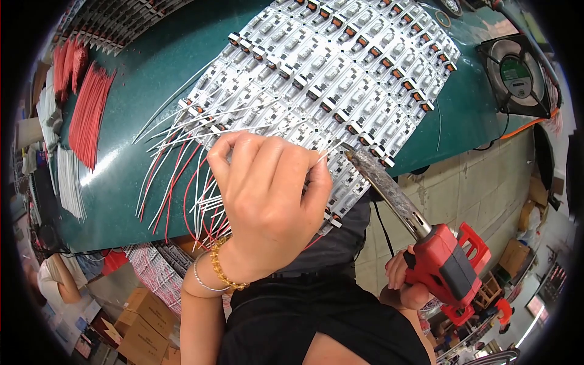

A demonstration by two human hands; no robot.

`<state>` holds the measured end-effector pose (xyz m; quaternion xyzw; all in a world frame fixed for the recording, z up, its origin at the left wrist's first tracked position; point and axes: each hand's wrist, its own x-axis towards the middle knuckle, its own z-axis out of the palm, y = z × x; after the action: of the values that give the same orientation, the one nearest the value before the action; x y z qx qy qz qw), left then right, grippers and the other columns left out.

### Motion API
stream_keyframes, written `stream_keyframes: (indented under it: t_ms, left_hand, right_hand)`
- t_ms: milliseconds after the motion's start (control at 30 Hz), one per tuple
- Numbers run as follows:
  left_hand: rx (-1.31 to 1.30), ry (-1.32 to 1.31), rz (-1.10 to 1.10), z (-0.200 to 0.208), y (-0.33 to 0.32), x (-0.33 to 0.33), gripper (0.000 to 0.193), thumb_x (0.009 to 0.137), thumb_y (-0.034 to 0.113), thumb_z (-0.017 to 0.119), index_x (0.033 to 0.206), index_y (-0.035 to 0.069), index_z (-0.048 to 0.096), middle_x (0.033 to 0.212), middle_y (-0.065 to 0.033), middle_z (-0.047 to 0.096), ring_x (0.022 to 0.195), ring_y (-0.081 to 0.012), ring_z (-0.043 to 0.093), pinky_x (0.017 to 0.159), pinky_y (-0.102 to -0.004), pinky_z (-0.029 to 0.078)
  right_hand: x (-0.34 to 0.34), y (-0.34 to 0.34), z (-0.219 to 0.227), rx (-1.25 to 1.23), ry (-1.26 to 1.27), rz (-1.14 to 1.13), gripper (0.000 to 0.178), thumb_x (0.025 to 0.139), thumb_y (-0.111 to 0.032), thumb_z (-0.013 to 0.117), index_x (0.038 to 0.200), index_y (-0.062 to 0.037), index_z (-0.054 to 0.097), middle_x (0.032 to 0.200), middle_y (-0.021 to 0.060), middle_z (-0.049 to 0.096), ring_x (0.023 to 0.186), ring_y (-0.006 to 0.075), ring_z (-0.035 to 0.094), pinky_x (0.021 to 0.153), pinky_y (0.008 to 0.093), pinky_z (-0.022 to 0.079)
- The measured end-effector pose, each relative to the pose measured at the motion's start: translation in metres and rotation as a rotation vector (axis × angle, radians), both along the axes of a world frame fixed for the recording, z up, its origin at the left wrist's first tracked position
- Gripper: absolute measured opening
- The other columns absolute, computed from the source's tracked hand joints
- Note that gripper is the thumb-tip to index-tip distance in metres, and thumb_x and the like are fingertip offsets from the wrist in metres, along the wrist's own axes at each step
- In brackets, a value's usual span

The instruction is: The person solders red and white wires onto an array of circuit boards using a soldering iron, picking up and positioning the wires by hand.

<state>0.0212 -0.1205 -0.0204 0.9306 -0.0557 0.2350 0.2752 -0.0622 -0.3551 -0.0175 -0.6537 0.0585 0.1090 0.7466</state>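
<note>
A large sheet of joined white circuit boards (340, 73), set with black and orange parts, lies across the green table. My left hand (267, 188) is over its near edge, with thumb and fingers pinched on a white wire (330, 149). My right hand (404, 283) grips the handle of a red and black soldering gun (447, 267). The gun's metal barrel points up and left, its tip close to the wire end by my left fingertips. Whether the tip touches the board is too small to tell. Several loose white and red wires (176, 164) fan out from the sheet's left edge.
Bundles of red wires (91, 115) and white wires (71, 182) lie at the left on the table (140, 73). A black square fan (516, 74) stands at the far right, beside an orange cable (523, 128). Cardboard boxes (143, 328) are below left on the floor.
</note>
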Motion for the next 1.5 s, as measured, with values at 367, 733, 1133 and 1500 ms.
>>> stream_keyframes:
  t_ms: [367,733,1133,1500]
  left_hand:
    - [0.0,0.029,-0.002,0.006,0.0,0.001,0.015,0.067,0.002,0.071,0.071,0.008,0.057,0.067,-0.0023,0.052,0.067,-0.0222,0.051,0.081,-0.0409,0.037]
    - [-0.12,0.072,-0.044,0.008,-0.008,-0.005,0.014,0.068,0.006,0.075,0.071,0.009,0.062,0.068,0.0004,0.054,0.071,-0.0207,0.051,0.082,-0.0405,0.033]
    - [-0.03,0.026,-0.025,-0.001,-0.009,-0.005,0.014,0.068,0.005,0.072,0.072,0.009,0.059,0.068,-0.0022,0.052,0.071,-0.0225,0.051,0.084,-0.0421,0.036]
    - [-0.014,0.019,-0.023,0.0,-0.009,-0.005,0.014,0.068,0.005,0.072,0.072,0.009,0.06,0.068,-0.0028,0.051,0.072,-0.0229,0.051,0.084,-0.0429,0.037]
  right_hand:
    - [-0.002,-0.001,0.002,-0.006,-0.009,-0.03,0.064,0.069,-0.066,0.071,0.057,-0.006,0.054,0.051,0.0012,0.052,0.043,0.0148,0.05,0.043,0.0262,0.037]
    - [-0.011,-0.009,0.007,-0.066,-0.14,-0.033,0.094,0.076,-0.072,0.055,0.123,0.0074,0.041,0.046,-0.0029,0.043,0.036,0.0104,0.043,0.041,0.0246,0.039]
    - [-0.002,-0.017,0.007,-0.058,0.059,0.078,0.067,0.069,-0.07,0.068,0.054,-0.007,0.05,0.048,0.0003,0.05,0.043,0.0131,0.049,0.042,0.0251,0.036]
    - [-0.008,-0.002,0.013,-0.094,0.019,-0.124,0.068,0.064,-0.072,0.069,0.055,-0.0081,0.047,0.051,-0.0015,0.049,0.046,0.0124,0.05,0.044,0.0232,0.036]
